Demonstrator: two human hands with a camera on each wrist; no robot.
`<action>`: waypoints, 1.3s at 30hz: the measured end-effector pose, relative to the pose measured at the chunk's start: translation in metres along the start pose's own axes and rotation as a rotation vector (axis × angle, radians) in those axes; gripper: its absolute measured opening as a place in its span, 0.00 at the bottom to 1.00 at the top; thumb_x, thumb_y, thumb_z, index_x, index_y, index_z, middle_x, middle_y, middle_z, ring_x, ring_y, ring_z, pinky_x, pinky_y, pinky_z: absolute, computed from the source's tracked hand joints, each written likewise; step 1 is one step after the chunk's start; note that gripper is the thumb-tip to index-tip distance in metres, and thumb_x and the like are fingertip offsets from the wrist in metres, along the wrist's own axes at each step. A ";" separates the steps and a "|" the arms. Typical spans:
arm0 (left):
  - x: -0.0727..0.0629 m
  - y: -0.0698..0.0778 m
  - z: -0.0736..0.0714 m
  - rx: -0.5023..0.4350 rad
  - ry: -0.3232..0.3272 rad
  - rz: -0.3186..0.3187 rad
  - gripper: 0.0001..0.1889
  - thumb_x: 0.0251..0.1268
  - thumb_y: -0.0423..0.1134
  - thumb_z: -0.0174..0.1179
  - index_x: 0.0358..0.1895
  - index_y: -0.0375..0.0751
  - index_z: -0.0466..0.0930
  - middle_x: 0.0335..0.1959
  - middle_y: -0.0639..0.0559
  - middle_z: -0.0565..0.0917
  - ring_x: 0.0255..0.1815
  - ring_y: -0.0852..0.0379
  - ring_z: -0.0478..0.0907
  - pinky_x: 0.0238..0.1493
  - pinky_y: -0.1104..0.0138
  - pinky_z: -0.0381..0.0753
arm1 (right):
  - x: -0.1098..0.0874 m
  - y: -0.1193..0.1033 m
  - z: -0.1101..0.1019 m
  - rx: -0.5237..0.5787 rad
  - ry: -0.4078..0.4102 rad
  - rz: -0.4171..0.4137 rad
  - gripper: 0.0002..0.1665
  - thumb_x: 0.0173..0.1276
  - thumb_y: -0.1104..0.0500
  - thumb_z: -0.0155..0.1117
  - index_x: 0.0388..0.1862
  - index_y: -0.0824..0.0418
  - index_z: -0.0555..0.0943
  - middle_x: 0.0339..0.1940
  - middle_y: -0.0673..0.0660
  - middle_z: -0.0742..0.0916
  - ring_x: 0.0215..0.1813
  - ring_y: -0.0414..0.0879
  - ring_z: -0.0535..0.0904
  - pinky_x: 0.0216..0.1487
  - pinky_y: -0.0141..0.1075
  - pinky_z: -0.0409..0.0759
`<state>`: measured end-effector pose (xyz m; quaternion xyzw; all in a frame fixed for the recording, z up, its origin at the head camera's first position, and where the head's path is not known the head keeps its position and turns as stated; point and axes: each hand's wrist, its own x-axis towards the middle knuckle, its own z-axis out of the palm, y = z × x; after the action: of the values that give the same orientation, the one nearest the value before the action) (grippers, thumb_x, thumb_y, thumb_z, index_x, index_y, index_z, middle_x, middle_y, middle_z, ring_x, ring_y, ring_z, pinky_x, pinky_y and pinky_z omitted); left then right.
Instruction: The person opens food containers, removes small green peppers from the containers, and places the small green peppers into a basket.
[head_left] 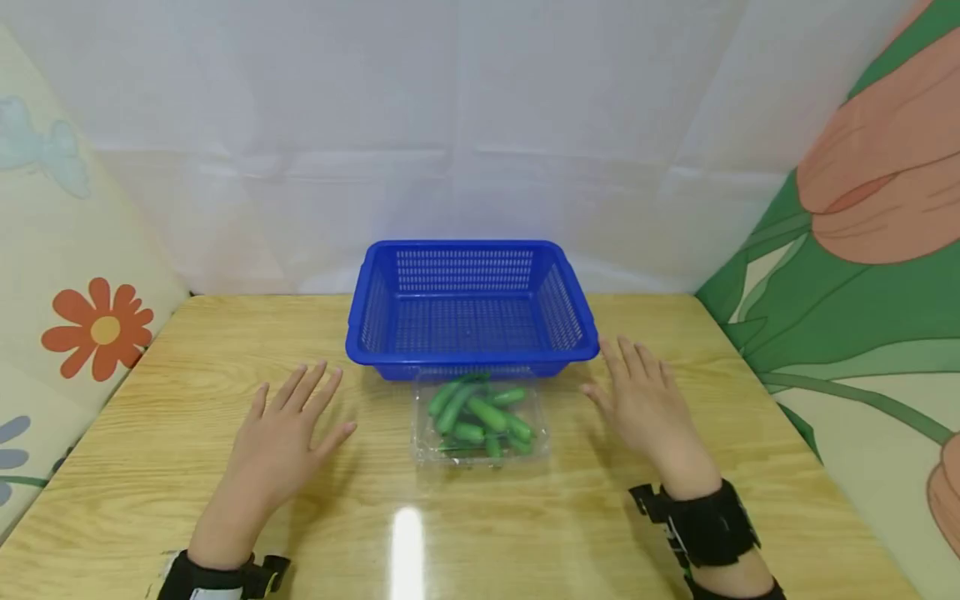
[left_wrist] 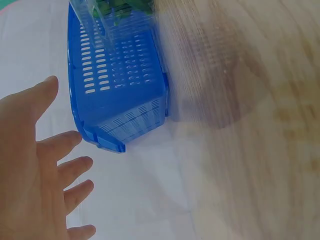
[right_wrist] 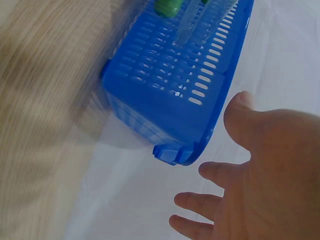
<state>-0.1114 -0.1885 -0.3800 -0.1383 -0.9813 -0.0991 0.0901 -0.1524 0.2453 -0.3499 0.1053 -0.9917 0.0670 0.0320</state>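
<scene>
A clear plastic box (head_left: 423, 446) with several green vegetable pods (head_left: 487, 412), too blurred to name more closely, sits on the table in front of a blue basket (head_left: 468, 360). To the left of the box, my left hand (head_left: 281, 442) is held with its fingers spread and holds nothing. My right hand (head_left: 645, 404) is on the other side, fingers straight, its fingertips close to the basket's front right corner. Both wrist views show the basket's slotted side beyond the fingers, with the left hand (left_wrist: 35, 165) and the right hand (right_wrist: 265, 175) holding nothing.
The basket's inside shows no contents and its back edge stands near a white cloth (head_left: 300, 167) behind the wooden table (head_left: 525, 533). Flower-patterned cloths (head_left: 862, 317) flank the table. Black bands (head_left: 708, 521) with wrist cameras circle both wrists.
</scene>
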 end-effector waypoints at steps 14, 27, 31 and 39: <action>-0.010 0.011 0.016 -0.023 -0.040 -0.012 0.37 0.72 0.63 0.51 0.77 0.47 0.61 0.77 0.44 0.60 0.77 0.41 0.53 0.73 0.36 0.49 | -0.008 -0.019 -0.009 -0.020 0.102 -0.080 0.42 0.78 0.45 0.53 0.81 0.60 0.50 0.77 0.73 0.58 0.76 0.70 0.52 0.72 0.67 0.51; 0.000 0.029 0.009 -0.040 -0.051 0.051 0.37 0.71 0.64 0.50 0.76 0.46 0.63 0.74 0.45 0.66 0.74 0.41 0.60 0.72 0.38 0.54 | -0.021 -0.034 -0.005 0.145 0.222 -0.097 0.32 0.79 0.49 0.52 0.75 0.63 0.65 0.68 0.70 0.74 0.66 0.68 0.70 0.64 0.63 0.69; 0.002 0.035 0.007 -0.081 -0.063 0.072 0.35 0.71 0.62 0.53 0.73 0.45 0.67 0.71 0.44 0.71 0.71 0.41 0.66 0.70 0.38 0.60 | -0.022 -0.041 -0.002 0.239 0.278 -0.063 0.25 0.80 0.51 0.51 0.68 0.62 0.74 0.59 0.66 0.82 0.60 0.64 0.77 0.58 0.61 0.75; 0.007 0.052 -0.001 -0.143 -0.033 0.212 0.30 0.69 0.54 0.61 0.68 0.42 0.74 0.67 0.45 0.75 0.66 0.43 0.72 0.69 0.44 0.66 | -0.018 -0.041 0.009 0.451 0.366 -0.066 0.19 0.80 0.55 0.52 0.55 0.65 0.83 0.51 0.62 0.87 0.54 0.61 0.82 0.54 0.59 0.79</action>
<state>-0.1029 -0.1379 -0.3689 -0.2488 -0.9530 -0.1566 0.0736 -0.1267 0.2081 -0.3554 0.1280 -0.9256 0.3024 0.1881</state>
